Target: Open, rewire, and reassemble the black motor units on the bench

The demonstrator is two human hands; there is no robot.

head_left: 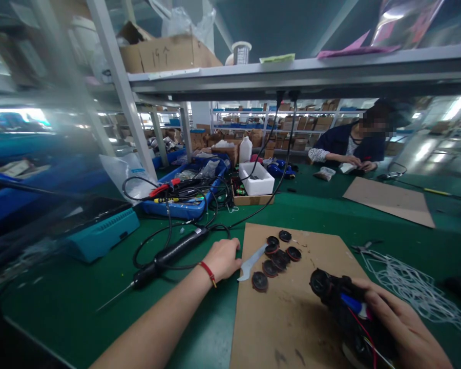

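Note:
My left hand [223, 259] rests on the green table at the left edge of a brown cardboard sheet [288, 312], fingers curled under, next to a flat grey metal piece [250, 262]. Whether it holds anything is hidden. A black electric screwdriver [169, 255] lies just left of it. My right hand [401, 325] grips a black device with red and blue wires [346, 305] over the cardboard. Several black round discs with red rims [278, 255] lie clustered on the cardboard.
A blue tray with cables [184, 207], a teal box [100, 233], a white box [256, 178] and white cable ties [411, 284] are on the table. Pliers [363, 248] lie right of the cardboard. Another person [353, 146] works across the table. A shelf [311, 72] hangs overhead.

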